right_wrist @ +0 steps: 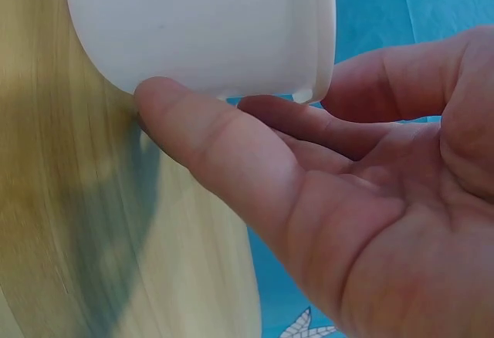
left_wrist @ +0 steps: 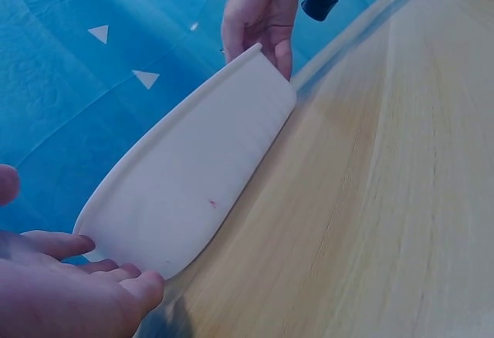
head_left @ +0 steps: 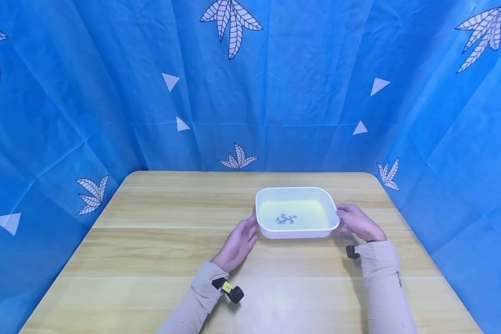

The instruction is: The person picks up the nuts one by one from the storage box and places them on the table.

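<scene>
Fingers loosely extended, my left hand [head_left: 237,242] and right hand [head_left: 359,222] touch the white tray [head_left: 313,212] between them; small shiny pieces [head_left: 284,218] already lie inside, nearer my left, though it's not yet let go.

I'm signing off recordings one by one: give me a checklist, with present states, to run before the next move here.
1. Left hand touching the white tub's left end: ok.
2. Right hand touching its right end: ok.
3. Tub's open side facing up: ok.
4. Small pieces inside: ok.
5. Exact piece count: cannot tell, too small and clustered.
6. Base flat on table: cannot tell.
</scene>
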### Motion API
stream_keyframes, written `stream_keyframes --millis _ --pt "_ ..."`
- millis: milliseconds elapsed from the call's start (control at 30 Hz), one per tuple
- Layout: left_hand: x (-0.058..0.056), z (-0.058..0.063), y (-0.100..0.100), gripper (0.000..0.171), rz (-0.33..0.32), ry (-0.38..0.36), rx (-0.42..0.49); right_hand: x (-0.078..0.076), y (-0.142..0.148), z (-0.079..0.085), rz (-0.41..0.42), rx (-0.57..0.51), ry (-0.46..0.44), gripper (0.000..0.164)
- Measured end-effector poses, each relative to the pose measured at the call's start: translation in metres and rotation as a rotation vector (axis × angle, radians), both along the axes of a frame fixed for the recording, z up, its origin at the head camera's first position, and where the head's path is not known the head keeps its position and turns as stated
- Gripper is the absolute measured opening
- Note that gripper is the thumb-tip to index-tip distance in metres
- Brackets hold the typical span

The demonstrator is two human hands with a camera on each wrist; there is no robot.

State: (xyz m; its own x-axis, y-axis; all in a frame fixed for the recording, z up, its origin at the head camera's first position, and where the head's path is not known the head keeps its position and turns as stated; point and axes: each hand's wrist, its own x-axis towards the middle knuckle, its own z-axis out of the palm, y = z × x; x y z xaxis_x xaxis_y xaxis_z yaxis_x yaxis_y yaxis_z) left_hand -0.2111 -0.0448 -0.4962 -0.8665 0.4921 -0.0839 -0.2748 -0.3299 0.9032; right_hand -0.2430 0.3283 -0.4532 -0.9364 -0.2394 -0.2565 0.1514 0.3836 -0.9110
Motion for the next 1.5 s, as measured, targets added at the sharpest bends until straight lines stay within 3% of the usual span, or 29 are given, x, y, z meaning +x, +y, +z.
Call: stream_keyframes --millis 433,700,900,1100,1233,1367,1500 --pt "-0.001 -0.002 0.001 0.061 0.008 -0.001 -0.009 0.002 0.000 0.002 0.002 -0.004 -0.011 0.050" --pt "-0.004 0.005 -0.003 0.061 0.013 0.013 -0.057 0.000 -0.001 0.005 0.006 0.008 -0.010 0.051" --pt "-0.018 0.010 -0.003 0.060 0.153 0.050 -0.267 -0.002 0.001 0.007 0.015 0.014 -0.010 0.051" --pt "-0.033 0.003 0.006 0.049 0.310 0.105 -0.470 0.000 0.004 0.007 0.014 0.041 -0.012 0.052" --pt "-0.035 -0.003 0.010 0.046 0.334 0.147 -0.541 0.001 0.008 0.009 -0.004 0.161 0.063 0.051" --pt "-0.034 -0.004 0.007 0.047 0.339 0.163 -0.540 -0.002 0.010 0.013 -0.102 0.351 0.225 0.053" --pt "-0.031 -0.005 0.001 0.043 0.351 0.147 -0.539 -0.009 0.011 0.013 -0.163 0.512 0.333 0.061"
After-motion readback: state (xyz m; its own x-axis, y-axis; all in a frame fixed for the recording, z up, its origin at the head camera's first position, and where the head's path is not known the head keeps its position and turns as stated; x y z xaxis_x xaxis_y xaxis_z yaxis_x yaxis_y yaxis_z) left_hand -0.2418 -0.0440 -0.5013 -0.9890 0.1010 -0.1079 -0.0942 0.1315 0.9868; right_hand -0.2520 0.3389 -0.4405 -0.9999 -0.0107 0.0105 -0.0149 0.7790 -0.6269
